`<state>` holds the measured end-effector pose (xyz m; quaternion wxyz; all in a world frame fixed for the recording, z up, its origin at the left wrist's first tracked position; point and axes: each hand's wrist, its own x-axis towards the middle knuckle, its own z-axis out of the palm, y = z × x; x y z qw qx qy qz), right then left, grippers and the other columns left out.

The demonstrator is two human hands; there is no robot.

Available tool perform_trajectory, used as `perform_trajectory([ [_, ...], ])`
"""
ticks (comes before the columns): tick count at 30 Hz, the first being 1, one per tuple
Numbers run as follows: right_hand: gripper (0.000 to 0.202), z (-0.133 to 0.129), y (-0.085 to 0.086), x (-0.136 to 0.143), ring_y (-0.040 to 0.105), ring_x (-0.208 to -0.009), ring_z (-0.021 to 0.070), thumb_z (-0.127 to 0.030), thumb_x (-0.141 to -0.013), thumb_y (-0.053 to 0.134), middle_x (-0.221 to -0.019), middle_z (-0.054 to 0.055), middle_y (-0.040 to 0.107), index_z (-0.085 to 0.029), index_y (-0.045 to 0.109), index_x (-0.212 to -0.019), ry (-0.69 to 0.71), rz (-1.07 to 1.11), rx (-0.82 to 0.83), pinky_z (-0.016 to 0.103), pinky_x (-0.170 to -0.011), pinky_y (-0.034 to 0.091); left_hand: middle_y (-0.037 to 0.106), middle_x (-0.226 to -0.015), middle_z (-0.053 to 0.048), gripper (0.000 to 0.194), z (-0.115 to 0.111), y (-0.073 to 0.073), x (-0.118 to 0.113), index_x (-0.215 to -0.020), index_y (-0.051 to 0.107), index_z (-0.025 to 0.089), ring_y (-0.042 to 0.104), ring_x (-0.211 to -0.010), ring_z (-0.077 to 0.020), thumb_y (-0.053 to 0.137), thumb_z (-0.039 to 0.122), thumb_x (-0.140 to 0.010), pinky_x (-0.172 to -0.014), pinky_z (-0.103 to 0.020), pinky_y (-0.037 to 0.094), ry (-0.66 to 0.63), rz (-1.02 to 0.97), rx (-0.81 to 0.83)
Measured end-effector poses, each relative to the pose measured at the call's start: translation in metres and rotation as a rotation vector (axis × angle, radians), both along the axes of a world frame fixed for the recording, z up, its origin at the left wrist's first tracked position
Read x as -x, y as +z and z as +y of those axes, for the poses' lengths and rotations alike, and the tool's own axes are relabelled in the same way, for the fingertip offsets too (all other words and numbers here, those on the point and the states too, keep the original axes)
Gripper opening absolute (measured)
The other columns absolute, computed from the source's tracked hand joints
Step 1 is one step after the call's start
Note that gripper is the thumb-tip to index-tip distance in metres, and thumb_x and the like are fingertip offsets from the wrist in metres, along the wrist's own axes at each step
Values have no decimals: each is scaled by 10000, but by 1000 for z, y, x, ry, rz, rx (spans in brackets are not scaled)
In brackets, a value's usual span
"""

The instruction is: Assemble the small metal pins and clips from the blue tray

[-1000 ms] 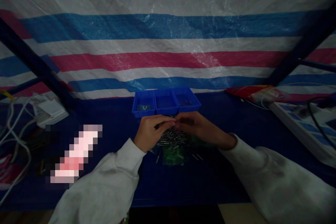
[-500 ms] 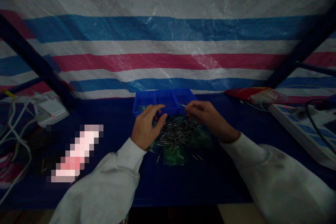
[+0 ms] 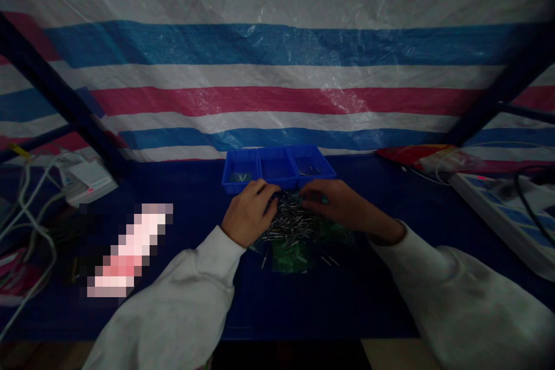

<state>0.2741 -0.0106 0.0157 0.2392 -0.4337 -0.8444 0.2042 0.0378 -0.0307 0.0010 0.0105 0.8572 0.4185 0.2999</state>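
A heap of thin metal pins (image 3: 288,225) lies on the blue table, with clear and green plastic packets (image 3: 291,257) under and around it. My left hand (image 3: 250,214) arches over the heap's left side, its thumb apart from the bent fingers and nothing visible in it. Over the heap's upper right, my right hand (image 3: 340,203) reaches in with fingertips at the pins; a gap shows between thumb and forefinger. Just beyond stand joined blue bins: a left bin (image 3: 227,176) with a small clear packet, a middle bin (image 3: 277,163), and a right bin (image 3: 318,159) with a few pins.
White cables (image 3: 26,202) and a power strip (image 3: 89,182) lie at the left, near a pixelated bright object (image 3: 130,248). On the right sit a long white-and-blue case (image 3: 489,214) and a red and yellow bag (image 3: 416,155). A striped tarp (image 3: 277,46) hangs behind.
My right hand has moved from the right bin down to the heap; the thin pin in its fingers no longer shows. Pins now show in that bin. My left hand has shifted slightly.
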Motion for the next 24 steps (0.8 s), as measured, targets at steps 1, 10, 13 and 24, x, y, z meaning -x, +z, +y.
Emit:
perform_trajectory([
  [1, 160, -2, -3, 1, 645, -800, 196, -253, -853, 642, -895, 57, 695, -188, 704, -985, 25, -63, -44, 330, -744, 476, 616, -1033, -69, 213, 1, -1, 0, -1120, 623, 177, 593, -1011, -224, 503, 197, -945, -892, -397, 532, -9, 40, 19],
  [10, 133, -5, -14, 6, 627, -886, 200, -193, -919, 572, -1003, 75, 632, -192, 689, -983, 37, -270, -148, 334, -805, 474, 624, -1012, -57, 189, 2, -7, 0, -1067, 663, 168, 591, -968, -206, 529, 208, -940, -953, -411, 496, -95, 138, 93],
  [13, 115, -6, -14, 8, 626, -873, 193, -164, -910, 575, -991, 68, 627, -193, 679, -950, 31, -275, -167, 319, -786, 474, 622, -1014, -60, 192, 2, -7, -1, -1075, 658, 167, 588, -968, -208, 528, 205, -940, -943, -407, 498, -89, 135, 95],
  [24, 87, -9, -1, 13, 616, -692, 139, -131, -882, 602, -766, 0, 672, -178, 652, -828, -59, 16, -161, 266, -660, 424, 613, -1005, -66, 198, 0, -4, -2, -1068, 659, 161, 577, -956, -207, 505, 216, -957, -892, -380, 506, -94, 93, 88],
])
